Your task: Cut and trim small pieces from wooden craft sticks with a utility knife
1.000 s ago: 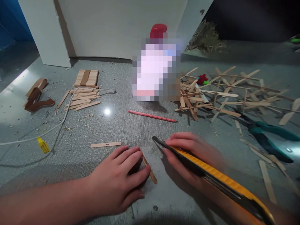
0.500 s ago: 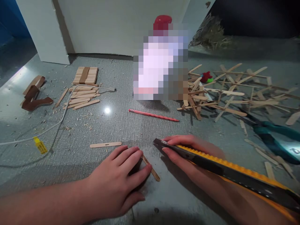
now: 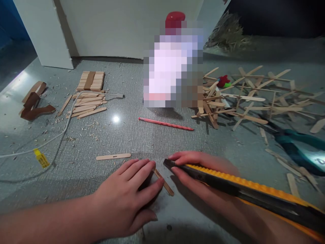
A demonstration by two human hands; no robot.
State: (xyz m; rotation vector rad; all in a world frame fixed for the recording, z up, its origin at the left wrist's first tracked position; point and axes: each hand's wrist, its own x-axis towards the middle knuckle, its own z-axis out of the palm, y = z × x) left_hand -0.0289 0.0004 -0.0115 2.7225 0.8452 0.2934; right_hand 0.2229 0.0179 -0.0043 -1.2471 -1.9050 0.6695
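Note:
My left hand lies low over the grey surface, its fingers pressing down on a wooden craft stick whose end juts out between the index finger and the others. Part of that stick is hidden beneath the hand. In my right hand is a yellow and black box cutter, gripped near its front. The cutter's tip points left, a short gap from the stick and the left fingertips. Another craft stick rests just beyond my left hand.
A red pencil lies ahead. At left are a banded stack of sticks, loose sticks, a white cable and torn brown paper. Stick assemblies and teal-handled pliers occupy the right. A blurred-out object stands behind.
My right hand has shifted slightly left and down with the box cutter, bringing its tip nearer the left fingertips. My left hand stays in place on the craft stick.

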